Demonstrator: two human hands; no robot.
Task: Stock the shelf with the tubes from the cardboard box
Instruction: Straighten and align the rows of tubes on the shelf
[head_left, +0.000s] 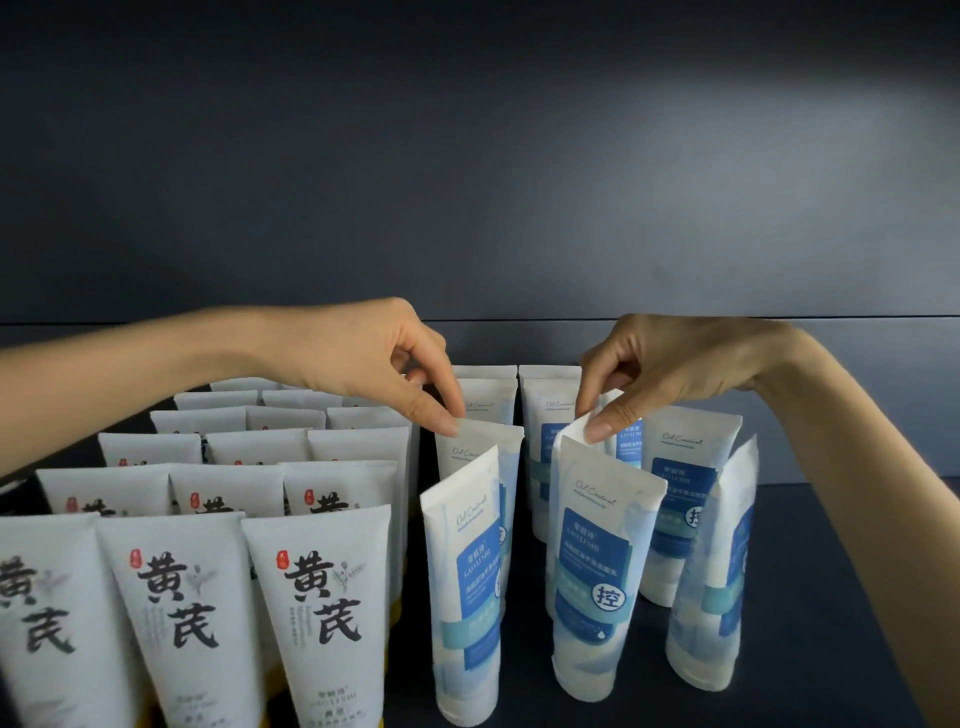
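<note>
**Head view: 2 blue-label tubes pinched by their crimped tops on the shelf.**

The left hand (374, 358) is reached over the black-lettered tubes (322, 597), and a corner of the second tube (485, 447) in the left file is pinched between its thumb and fingers (436, 415). The top edge of the front tube (597, 571) in the middle file is pinched by the right hand (670, 364). The remaining fingers of both hands are curled clear. A grip at the flat crimp is judged to let each tube be turned or straightened on its cap without its neighbours being toppled. All tubes are stood cap-down on the dark shelf (810, 670), and several blue-label ones are seen leaning. The cardboard box is not in view.
</note>
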